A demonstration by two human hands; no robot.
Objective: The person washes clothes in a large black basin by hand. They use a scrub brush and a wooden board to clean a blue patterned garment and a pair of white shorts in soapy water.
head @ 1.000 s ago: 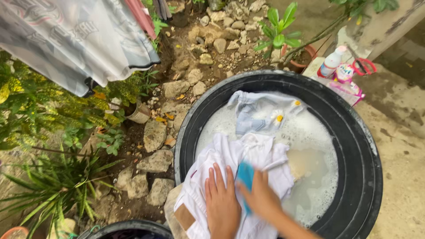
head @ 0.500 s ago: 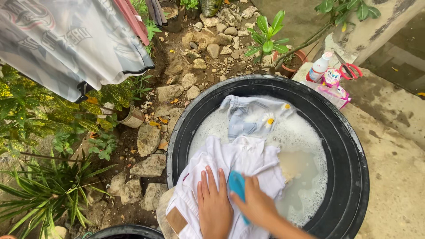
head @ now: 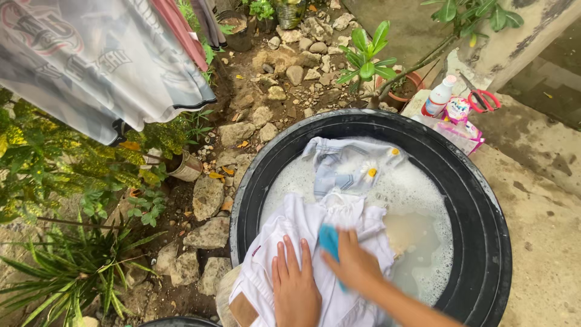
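The right hand (head: 354,263) grips a blue brush (head: 330,241) pointing to 12 o'clock; the left hand (head: 295,287) presses flat on the white garment (head: 302,221) over a black soapy tub (head: 484,200), outdoors beside stones (head: 209,194).

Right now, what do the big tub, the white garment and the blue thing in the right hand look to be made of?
Tub: probably black plastic, smooth with a dull sheen and moulded ridges round the rim. White garment: woven cloth, likely cotton; it is wet, creased and drapes over the rim. Blue thing: likely a plastic scrub brush, solid bright colour, but the right hand covers most of it. The left hand presses flat on the cloth.
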